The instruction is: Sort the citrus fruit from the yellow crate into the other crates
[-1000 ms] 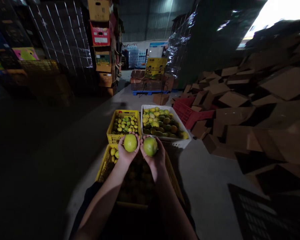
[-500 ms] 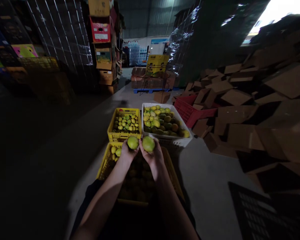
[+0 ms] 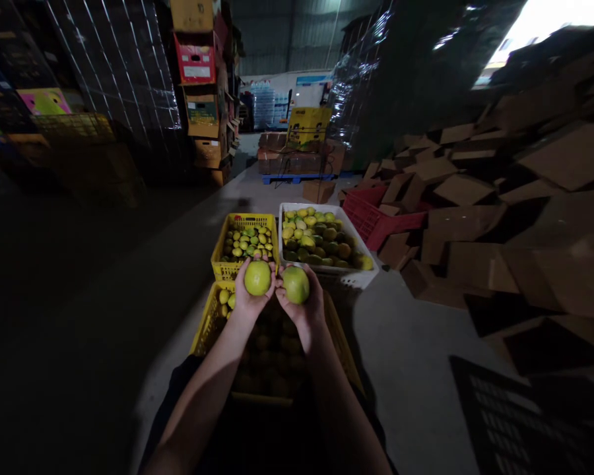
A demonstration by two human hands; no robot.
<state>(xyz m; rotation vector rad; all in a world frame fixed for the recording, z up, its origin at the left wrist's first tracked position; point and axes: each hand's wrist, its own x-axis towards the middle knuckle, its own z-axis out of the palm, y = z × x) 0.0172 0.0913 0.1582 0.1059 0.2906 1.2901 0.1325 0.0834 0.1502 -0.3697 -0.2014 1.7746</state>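
Observation:
My left hand [image 3: 246, 305] cradles a yellow-green lemon [image 3: 257, 278], with the fingers curled around its far side. A second, greener lemon [image 3: 296, 285] rests in my right hand [image 3: 311, 310], gripped between thumb and fingers. Both hands are side by side, palms up, above a large yellow crate [image 3: 204, 330] whose fruit lies mostly in shadow. Just beyond are a smaller yellow crate [image 3: 219, 269] of small yellow and green lemons, and a white crate [image 3: 362, 280] heaped with larger yellow, green and darker fruit.
A red crate [image 3: 371, 221] lies tilted at the right, against a big pile of empty cardboard boxes [image 3: 465, 264]. Stacked cartons [image 3: 198, 112] rise at the back left. A blue pallet [image 3: 297, 178] with boxes stands farther back. A dark crate [image 3: 499, 415] sits at lower right.
The lemon in my left hand has turned, and that hand has shifted slightly left and opened more toward me. The lemon in my right hand has turned a little. The view has shifted slightly.

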